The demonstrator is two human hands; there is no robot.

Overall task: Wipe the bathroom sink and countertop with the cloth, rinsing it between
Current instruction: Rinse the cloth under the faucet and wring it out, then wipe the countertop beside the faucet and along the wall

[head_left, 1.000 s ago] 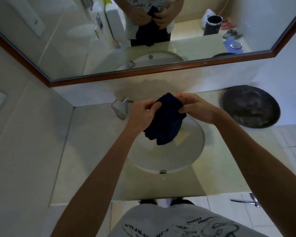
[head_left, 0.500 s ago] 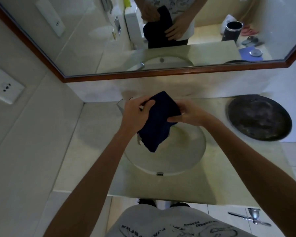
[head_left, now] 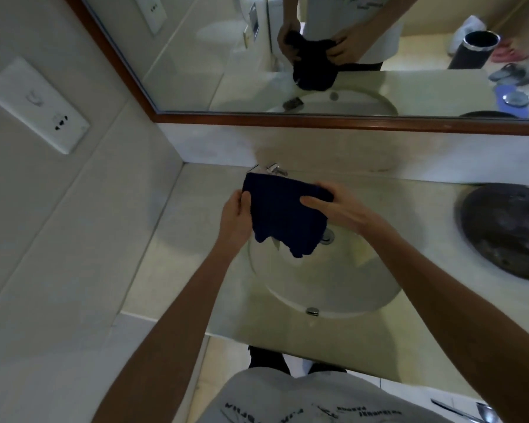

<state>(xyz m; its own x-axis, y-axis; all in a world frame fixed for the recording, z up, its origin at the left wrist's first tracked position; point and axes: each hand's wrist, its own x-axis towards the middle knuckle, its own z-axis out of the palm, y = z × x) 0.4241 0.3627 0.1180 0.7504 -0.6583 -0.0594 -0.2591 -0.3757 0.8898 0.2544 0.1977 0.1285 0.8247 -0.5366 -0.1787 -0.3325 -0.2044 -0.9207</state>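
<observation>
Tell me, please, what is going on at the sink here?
A person stands at a bathroom sink and holds a dark blue cloth above the basin with both hands. The left hand grips its left edge, and the right hand pinches its right side, so the cloth hangs spread between them. It hides most of the faucet. No running water is visible. A dark round dish sits on the countertop to the right.

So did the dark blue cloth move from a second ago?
Yes. The dark blue cloth is spread wider between the left hand and right hand, its top edge now covering the chrome tap behind the sink.
</observation>
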